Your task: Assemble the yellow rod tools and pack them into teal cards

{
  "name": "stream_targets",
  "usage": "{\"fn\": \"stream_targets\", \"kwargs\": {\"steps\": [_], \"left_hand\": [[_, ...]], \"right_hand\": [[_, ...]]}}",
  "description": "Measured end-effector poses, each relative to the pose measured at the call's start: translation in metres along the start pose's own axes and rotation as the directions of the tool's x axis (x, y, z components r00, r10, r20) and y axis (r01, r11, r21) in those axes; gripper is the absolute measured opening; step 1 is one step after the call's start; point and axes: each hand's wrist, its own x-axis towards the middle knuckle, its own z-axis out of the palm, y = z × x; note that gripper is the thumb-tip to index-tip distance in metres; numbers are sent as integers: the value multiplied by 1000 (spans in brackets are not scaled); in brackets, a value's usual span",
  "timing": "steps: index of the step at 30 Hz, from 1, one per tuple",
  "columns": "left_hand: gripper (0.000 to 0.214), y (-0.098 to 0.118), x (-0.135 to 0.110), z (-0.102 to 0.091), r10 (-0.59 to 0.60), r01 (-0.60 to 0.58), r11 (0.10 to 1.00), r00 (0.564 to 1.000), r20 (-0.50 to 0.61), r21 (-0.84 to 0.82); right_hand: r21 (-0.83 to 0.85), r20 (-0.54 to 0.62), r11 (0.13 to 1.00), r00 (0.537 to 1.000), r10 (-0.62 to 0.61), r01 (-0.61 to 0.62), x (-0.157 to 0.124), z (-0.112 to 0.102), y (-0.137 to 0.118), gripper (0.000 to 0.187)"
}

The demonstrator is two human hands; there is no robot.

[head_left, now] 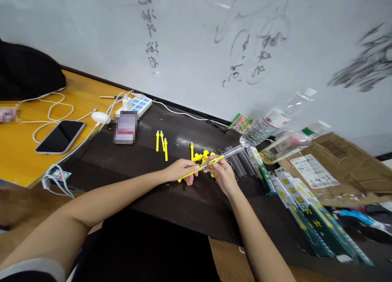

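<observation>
My left hand pinches a slim yellow plastic rod, which slants up to the right. A clear plastic tube with a yellow sleeve near its lower end is gripped in my right hand. Rod and tube meet in line between my hands; my fingers partly hide the joint. Small yellow plastic caps lie in a heap just beyond my hands. A single yellow rod with a metal tip lies left of them, and a group of similar rods farther left.
More clear tubes and thin metal hooks lie right of my hands. Long green-and-yellow boxes, a brown package and two plastic bottles crowd the right. Phones, cables and a power strip occupy the left. A whiteboard rises behind.
</observation>
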Motion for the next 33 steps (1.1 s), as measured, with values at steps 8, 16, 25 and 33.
{"fn": "stream_targets", "kwargs": {"steps": [8,16,25,33], "left_hand": [[11,10,-3,9,-45,34,976,998,-51,-214],[31,9,-3,11,19,-42,957,996,-83,-287],[46,5,-5,8,-97,74,974,991,-97,-214],[43,10,-4,6,-165,161,956,986,3,-245]], "right_hand": [[40,95,997,993,68,-72,-3,5,2,23],[-62,167,998,985,35,-25,-1,5,8,23],[-120,199,992,978,64,-40,-1,0,12,25],[-4,214,987,964,157,-160,-2,-2,-1,31]]}}
